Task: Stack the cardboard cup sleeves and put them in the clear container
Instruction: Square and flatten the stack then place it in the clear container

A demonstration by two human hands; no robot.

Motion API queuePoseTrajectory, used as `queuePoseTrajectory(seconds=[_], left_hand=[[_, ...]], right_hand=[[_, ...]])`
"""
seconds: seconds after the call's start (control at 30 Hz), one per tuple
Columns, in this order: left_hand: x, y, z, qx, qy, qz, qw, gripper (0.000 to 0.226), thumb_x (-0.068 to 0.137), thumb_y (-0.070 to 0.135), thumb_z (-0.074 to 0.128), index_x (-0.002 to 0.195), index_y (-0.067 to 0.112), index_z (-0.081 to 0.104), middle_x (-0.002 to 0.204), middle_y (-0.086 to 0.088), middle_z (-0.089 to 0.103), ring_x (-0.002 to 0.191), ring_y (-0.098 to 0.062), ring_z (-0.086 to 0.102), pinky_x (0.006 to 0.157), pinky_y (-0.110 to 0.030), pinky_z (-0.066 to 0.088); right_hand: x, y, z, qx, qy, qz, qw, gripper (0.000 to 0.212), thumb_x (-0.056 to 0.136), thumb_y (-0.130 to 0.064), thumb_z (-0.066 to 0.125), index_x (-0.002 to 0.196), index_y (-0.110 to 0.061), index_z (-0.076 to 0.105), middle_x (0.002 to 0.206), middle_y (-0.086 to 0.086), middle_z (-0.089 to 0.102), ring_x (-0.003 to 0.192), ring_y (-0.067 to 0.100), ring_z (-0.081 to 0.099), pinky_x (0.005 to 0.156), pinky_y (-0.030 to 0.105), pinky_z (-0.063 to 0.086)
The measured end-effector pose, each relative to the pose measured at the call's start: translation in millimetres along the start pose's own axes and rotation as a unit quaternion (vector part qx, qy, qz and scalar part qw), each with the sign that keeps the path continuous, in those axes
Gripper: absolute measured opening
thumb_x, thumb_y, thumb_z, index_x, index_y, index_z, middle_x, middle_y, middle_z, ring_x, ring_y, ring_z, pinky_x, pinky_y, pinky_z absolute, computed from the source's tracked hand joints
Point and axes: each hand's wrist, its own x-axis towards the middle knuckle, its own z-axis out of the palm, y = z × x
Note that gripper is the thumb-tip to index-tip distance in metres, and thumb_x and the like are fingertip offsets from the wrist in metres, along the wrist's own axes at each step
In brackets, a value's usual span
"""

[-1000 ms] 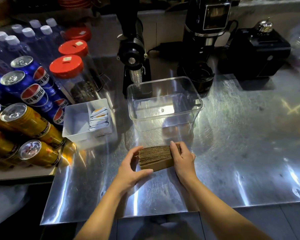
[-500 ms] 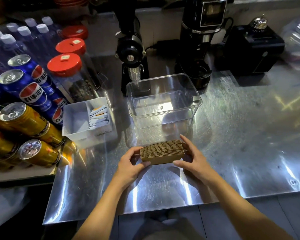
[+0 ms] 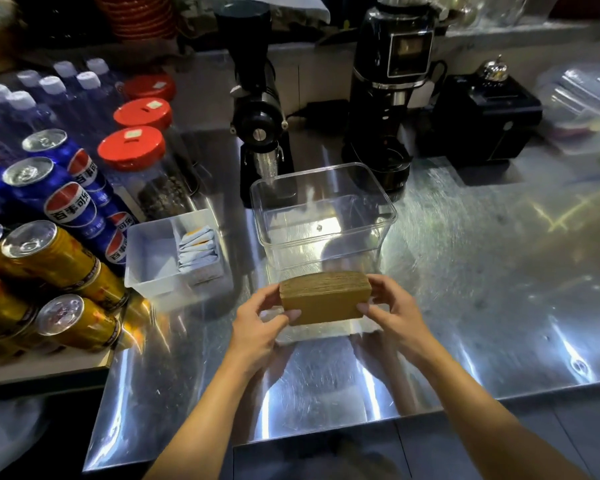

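A neat stack of brown cardboard cup sleeves [image 3: 324,301] is held between both hands just above the steel counter [image 3: 465,289], standing on its long edge with a flat face toward me. My left hand [image 3: 260,323] grips its left end and my right hand [image 3: 392,315] grips its right end. The clear container [image 3: 321,216] stands empty and open-topped right behind the stack, its near wall almost touching the sleeves.
A small white bin with sachets [image 3: 174,252] sits left of the container. Cola cans [image 3: 59,199], gold cans [image 3: 49,254] and red-lidded jars [image 3: 132,147] crowd the left. Two black coffee grinders [image 3: 260,133] [image 3: 392,98] and a black box [image 3: 485,116] stand behind.
The stack has been lifted off the counter and tipped so its flat face points at me. Both hands now pinch its ends, closer to the container.
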Motion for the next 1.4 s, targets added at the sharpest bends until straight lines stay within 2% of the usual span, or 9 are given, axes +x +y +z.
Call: queuePoseTrajectory(seconds=[0.2, 0.33, 0.57, 0.8, 0.9, 1.03, 1.13, 1.27, 1.4], left_hand=[[48, 58, 10, -0.028, 0.019, 0.077, 0.996, 0.041, 0.074, -0.002, 0.070, 0.093, 0.034, 0.063, 0.090, 0.007, 0.070, 0.082, 0.000, 0.066, 0.077, -0.017, 0.053], [95, 88, 15, -0.048, 0.040, 0.095, 0.993, 0.035, 0.077, -0.001, 0.066, 0.097, 0.029, 0.063, 0.089, 0.008, 0.069, 0.077, 0.006, 0.065, 0.072, -0.010, 0.050], [162, 88, 33, -0.045, 0.068, -0.085, 0.993, 0.013, 0.084, 0.008, 0.061, 0.096, 0.011, 0.065, 0.095, -0.008, 0.065, 0.089, -0.021, 0.058, 0.081, -0.031, 0.044], [198, 55, 49, -0.088, 0.114, -0.316, 0.938, 0.008, 0.082, 0.004, 0.061, 0.089, 0.007, 0.059, 0.077, -0.006, 0.060, 0.066, -0.015, 0.055, 0.059, -0.025, 0.045], [208, 49, 53, -0.104, 0.138, -0.341, 0.924, 0.017, 0.083, 0.003, 0.059, 0.071, 0.013, 0.053, 0.070, -0.003, 0.057, 0.062, -0.013, 0.051, 0.054, -0.024, 0.043], [217, 46, 59, -0.104, 0.161, -0.346, 0.918, 0.017, 0.087, 0.005, 0.054, 0.073, 0.012, 0.049, 0.072, -0.003, 0.054, 0.065, -0.012, 0.050, 0.052, -0.024, 0.042], [220, 42, 61, -0.088, 0.170, -0.344, 0.919, 0.010, 0.087, 0.005, 0.053, 0.079, 0.009, 0.051, 0.073, -0.003, 0.053, 0.066, -0.013, 0.049, 0.055, -0.025, 0.045], [220, 34, 63, -0.090, 0.185, -0.337, 0.919, 0.020, 0.087, 0.000, 0.050, 0.070, 0.011, 0.048, 0.075, -0.005, 0.051, 0.068, -0.014, 0.049, 0.062, -0.027, 0.048], [218, 33, 64, -0.078, 0.194, -0.331, 0.920, 0.018, 0.087, 0.002, 0.052, 0.071, 0.010, 0.048, 0.075, -0.005, 0.051, 0.070, -0.018, 0.050, 0.071, -0.033, 0.050]], right_hand=[[55, -51, -10, 0.058, 0.004, -0.044, 0.997, 0.041, 0.084, 0.000, 0.056, 0.106, -0.035, 0.054, 0.103, -0.007, 0.060, 0.092, 0.014, 0.056, 0.084, 0.033, 0.048], [107, -78, -16, 0.101, 0.019, -0.045, 0.994, 0.034, 0.084, 0.004, 0.053, 0.106, -0.022, 0.057, 0.098, -0.003, 0.064, 0.090, 0.009, 0.060, 0.077, 0.015, 0.050], [194, -67, -15, 0.047, 0.030, 0.130, 0.990, 0.030, 0.086, 0.000, 0.053, 0.116, -0.002, 0.055, 0.087, 0.004, 0.061, 0.074, 0.012, 0.055, 0.060, 0.021, 0.040], [231, -29, -11, 0.006, -0.015, 0.272, 0.962, 0.011, 0.084, 0.003, 0.049, 0.077, 0.001, 0.058, 0.059, 0.007, 0.061, 0.048, 0.010, 0.058, 0.041, 0.019, 0.043], [244, -19, -8, -0.012, -0.022, 0.303, 0.953, 0.015, 0.085, -0.001, 0.050, 0.072, -0.008, 0.050, 0.067, 0.008, 0.053, 0.062, 0.014, 0.053, 0.054, 0.024, 0.043], [260, -5, -2, -0.023, -0.018, 0.326, 0.945, 0.017, 0.086, -0.004, 0.054, 0.073, -0.011, 0.047, 0.072, 0.006, 0.048, 0.083, 0.020, 0.052, 0.057, 0.025, 0.043], [262, 0, -2, -0.038, -0.028, 0.319, 0.947, 0.025, 0.087, -0.004, 0.053, 0.065, -0.013, 0.044, 0.068, 0.007, 0.047, 0.072, 0.021, 0.051, 0.043, 0.018, 0.043], [261, 8, -2, -0.057, -0.028, 0.299, 0.952, 0.020, 0.084, 0.000, 0.050, 0.068, -0.012, 0.048, 0.083, 0.010, 0.051, 0.085, 0.026, 0.050, 0.059, 0.026, 0.043], [258, 8, 1, -0.082, -0.026, 0.270, 0.959, 0.015, 0.084, 0.000, 0.050, 0.072, -0.008, 0.052, 0.067, 0.003, 0.048, 0.075, 0.022, 0.053, 0.055, 0.025, 0.044]])
